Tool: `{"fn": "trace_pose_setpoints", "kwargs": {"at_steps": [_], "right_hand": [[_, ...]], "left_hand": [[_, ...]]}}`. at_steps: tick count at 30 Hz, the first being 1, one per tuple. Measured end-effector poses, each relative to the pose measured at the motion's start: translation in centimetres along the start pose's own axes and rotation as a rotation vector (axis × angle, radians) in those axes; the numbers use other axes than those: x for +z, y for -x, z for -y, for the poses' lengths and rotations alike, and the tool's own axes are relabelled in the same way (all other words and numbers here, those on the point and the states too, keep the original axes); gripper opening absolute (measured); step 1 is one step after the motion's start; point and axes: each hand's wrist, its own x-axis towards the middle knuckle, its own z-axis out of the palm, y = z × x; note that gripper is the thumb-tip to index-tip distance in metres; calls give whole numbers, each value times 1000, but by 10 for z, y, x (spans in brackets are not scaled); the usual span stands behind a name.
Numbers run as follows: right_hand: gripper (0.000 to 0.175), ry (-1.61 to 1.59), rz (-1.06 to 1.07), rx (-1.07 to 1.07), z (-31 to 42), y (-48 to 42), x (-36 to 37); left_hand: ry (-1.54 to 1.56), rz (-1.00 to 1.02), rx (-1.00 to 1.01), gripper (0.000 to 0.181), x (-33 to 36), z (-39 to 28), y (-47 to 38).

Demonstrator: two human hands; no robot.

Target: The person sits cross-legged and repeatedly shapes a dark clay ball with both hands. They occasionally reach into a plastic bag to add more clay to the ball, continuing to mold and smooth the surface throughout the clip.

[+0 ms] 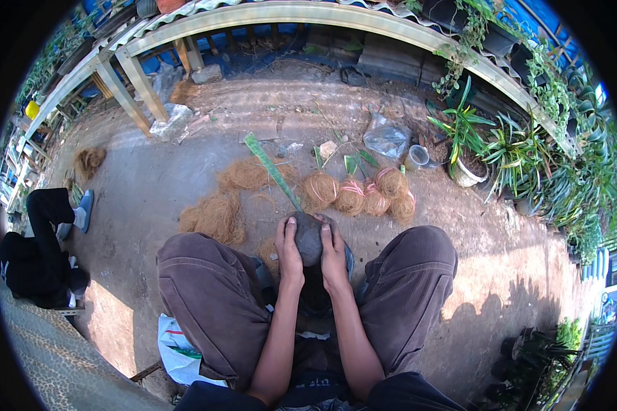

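Between my knees, my left hand point(290, 249) and my right hand point(333, 250) cup a dark grey ball of soil point(308, 239) from both sides. A long green leaf cutting point(272, 168) sticks up out of the ball and leans to the left. Below the ball, dark soil point(314, 293) shows between my forearms; what holds it is mostly hidden. Loose brown coconut fibre point(216, 218) lies in heaps on the ground ahead and to the left. Ahead to the right sit several fibre-wrapped balls point(350, 196) bound with pink string, some with leaf pieces beside or above them.
A clear plastic bag point(387, 138) and a plastic cup point(416, 156) stand beyond the wrapped balls. Potted plants point(465, 169) line the right side. At left, a seated person point(36, 257) is near. A white sack point(177, 354) lies by my left leg. A bench frame point(139, 87) spans the back.
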Motion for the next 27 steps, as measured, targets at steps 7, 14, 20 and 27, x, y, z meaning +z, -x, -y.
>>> {"fn": "trace_pose_setpoints", "kwargs": {"at_steps": [7,14,20,27], "right_hand": [[46,13,-6,-1,6,0,-5],[64,365,175,-176,31,5,-13],[71,477,202,-214,49,4,-27],[56,179,-111,-45,16,-13,-51]], "left_hand": [[-77,129,69,47,3,-11,9],[283,157,-104,51,0,-10,9],[539,227,-211,43,-6,-14,8],[480,131,-165,42,-12,-13,4]]}}
